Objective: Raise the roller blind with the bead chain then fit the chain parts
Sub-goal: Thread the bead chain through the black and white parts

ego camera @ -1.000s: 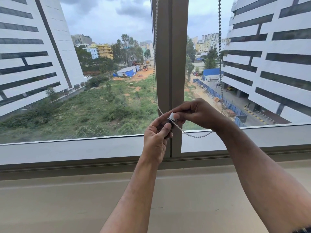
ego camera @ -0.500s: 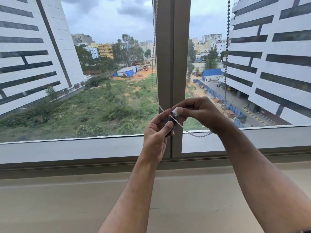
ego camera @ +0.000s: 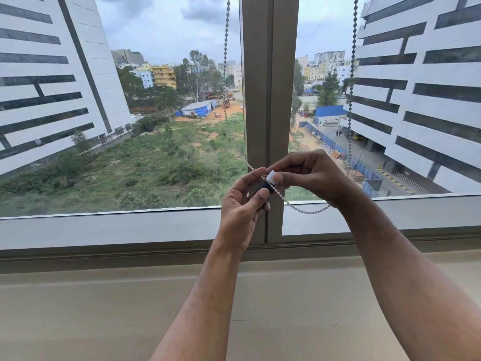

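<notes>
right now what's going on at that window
A person stands at the window frame working on the blind's bead chain. The right hand pinches a small white chain part, and the left hand holds a dark piece right beneath it, the two meeting on the chain. The chain hangs in two strands from above and loops below the hands. No blind fabric shows in view, so it looks raised already.
</notes>
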A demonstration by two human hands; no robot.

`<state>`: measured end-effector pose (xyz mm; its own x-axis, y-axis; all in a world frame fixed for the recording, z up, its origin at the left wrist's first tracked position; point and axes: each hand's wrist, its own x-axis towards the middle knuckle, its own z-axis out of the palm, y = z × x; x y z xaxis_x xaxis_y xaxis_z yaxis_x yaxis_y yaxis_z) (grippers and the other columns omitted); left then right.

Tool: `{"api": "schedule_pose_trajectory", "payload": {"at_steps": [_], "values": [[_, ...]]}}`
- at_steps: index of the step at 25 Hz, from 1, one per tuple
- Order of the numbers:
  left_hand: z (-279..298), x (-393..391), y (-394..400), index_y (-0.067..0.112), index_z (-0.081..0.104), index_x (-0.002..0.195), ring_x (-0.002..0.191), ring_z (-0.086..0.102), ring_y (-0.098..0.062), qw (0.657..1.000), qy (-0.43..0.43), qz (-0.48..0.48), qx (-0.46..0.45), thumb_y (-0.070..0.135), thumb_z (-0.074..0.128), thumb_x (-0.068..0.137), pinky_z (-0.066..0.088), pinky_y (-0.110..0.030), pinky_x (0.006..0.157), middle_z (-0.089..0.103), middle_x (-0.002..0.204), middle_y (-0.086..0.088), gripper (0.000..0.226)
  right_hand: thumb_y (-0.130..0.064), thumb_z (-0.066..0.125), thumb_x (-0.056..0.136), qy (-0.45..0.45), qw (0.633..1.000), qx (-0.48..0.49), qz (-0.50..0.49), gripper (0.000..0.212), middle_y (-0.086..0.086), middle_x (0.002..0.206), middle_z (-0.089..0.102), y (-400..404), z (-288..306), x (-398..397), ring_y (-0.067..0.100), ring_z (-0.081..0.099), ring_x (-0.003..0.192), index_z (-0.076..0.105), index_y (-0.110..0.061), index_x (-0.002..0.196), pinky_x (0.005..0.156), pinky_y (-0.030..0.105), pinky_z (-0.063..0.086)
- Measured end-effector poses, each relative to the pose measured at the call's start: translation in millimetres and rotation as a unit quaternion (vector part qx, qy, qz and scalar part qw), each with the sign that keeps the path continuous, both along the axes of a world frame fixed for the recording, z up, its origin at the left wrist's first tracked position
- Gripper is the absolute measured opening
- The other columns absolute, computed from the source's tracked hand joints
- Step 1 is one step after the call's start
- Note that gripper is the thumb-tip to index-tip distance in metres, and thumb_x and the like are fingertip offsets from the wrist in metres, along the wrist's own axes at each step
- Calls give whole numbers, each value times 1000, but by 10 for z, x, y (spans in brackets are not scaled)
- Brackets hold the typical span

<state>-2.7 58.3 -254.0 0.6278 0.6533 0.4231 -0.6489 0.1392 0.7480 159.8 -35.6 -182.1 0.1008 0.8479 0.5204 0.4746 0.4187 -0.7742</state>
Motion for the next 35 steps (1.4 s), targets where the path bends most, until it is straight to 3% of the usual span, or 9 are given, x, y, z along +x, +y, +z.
{"api": "schedule_pose_trajectory", "payload": {"at_steps": [2,6,8,14,18,22,28,32,35], "values": [[0,3,1,8,67,123,81,62,-14,1000,2,3,-1,-4,63,87,51,-23,62,77,102,-1,38,3,76,87,-27,1000,7,-11,23,27,99,76,15,19,-10,22,75,83,75,10,109,76,28,62],[-3,-3,-23,7,66,124,78,64,-13,1000,4,4,-6,-4,63,87,51,-22,61,77,102,0,39,-1,80,85,-83,996,3,-32,23,11,86,77,5,55,-22,4,73,70,77,9,106,68,17,57],[1,-7,-25,8,67,123,78,62,-13,1000,3,2,-7,-3,63,87,50,-22,61,77,104,0,38,-1,80,84,-83,996,6,-32,24,11,84,76,3,56,-21,2,72,68,77,9,105,67,16,56],[4,-29,-16,7,66,124,77,62,-15,1000,5,-5,-4,-9,58,93,48,-22,59,78,102,-1,36,7,75,87,-16,1000,18,-19,23,18,93,77,24,-79,-39,9,74,75,74,13,109,72,21,60],[-8,-31,-36,8,64,124,75,69,-9,999,28,3,18,-11,58,94,46,-20,57,79,96,1,36,4,79,84,-81,995,41,-27,25,16,92,74,6,-52,-22,11,74,81,77,9,108,78,23,59],[-6,-18,-35,10,67,121,72,68,-9,999,29,-4,18,-4,61,91,45,-19,55,78,89,-1,34,4,79,82,-97,994,43,-14,29,23,97,74,2,-8,9,21,73,88,76,9,110,84,36,61],[-26,12,-46,11,68,120,73,69,-12,998,44,22,27,-2,62,90,46,-20,54,79,93,-1,33,6,79,83,-78,997,-23,-4,23,-8,76,80,60,-18,69,1,73,67,77,9,105,68,17,58],[-23,37,-53,12,68,120,70,66,-11,997,61,44,32,-8,57,96,44,-20,51,80,95,-1,33,6,78,85,-66,998,-22,-4,18,22,78,76,88,-40,63,9,72,59,76,14,100,61,22,61],[-15,55,-55,13,68,121,67,63,-12,997,63,39,25,-8,55,98,42,-19,50,79,92,-1,34,4,76,87,-49,999,-24,-2,15,29,76,74,95,-75,59,15,70,56,75,14,98,57,25,60]]}}
